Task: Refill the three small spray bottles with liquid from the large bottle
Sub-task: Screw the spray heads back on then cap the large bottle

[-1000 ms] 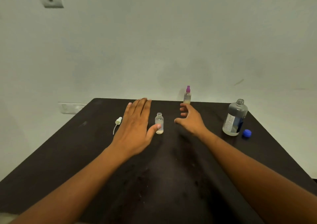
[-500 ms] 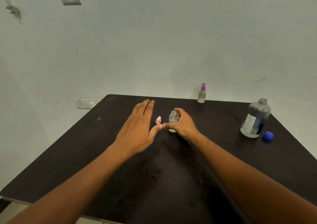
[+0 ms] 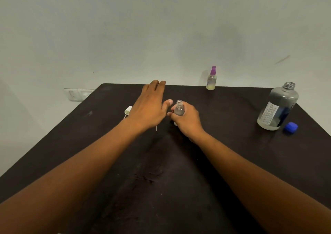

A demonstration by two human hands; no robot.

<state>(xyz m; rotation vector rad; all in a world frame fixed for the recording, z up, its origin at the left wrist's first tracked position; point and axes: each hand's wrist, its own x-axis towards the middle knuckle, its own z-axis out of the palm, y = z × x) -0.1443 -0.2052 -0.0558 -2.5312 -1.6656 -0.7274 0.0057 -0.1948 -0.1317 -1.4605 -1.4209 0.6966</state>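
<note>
A: Where is the small clear uncapped plastic bottle [image 3: 179, 109], and how is it held?

B: It is found near the middle of the black matte table [image 3: 223, 144], wrapped by the curled fingers of the right hand [image 3: 187, 120], with only the threaded neck and shoulder left showing. The left hand [image 3: 149, 106] is spread flat just beside it, fingers straight, nothing gripped; a white spray pump head [image 3: 128, 110] is partly hidden behind that hand.

A: Which way is the bottle pointed?

B: Its long axis is kept upright, the open mouth turned toward the ceiling. Whether its base is on the table cannot be told.

A: How should it be expected to handle?

B: It is judged light, thin-walled and easily tipped, so the body is best taken low and kept steady while liquid is poured in. The large grey clear bottle [image 3: 277, 106], uncapped at the far right with its blue cap [image 3: 291, 126] beside it, looks mostly empty and is probably light; its waist would be the sensible hold.

A: And the small purple-topped spray bottle [image 3: 211, 79]?

B: It is stood upright at the far edge, well apart from both hands.
</note>
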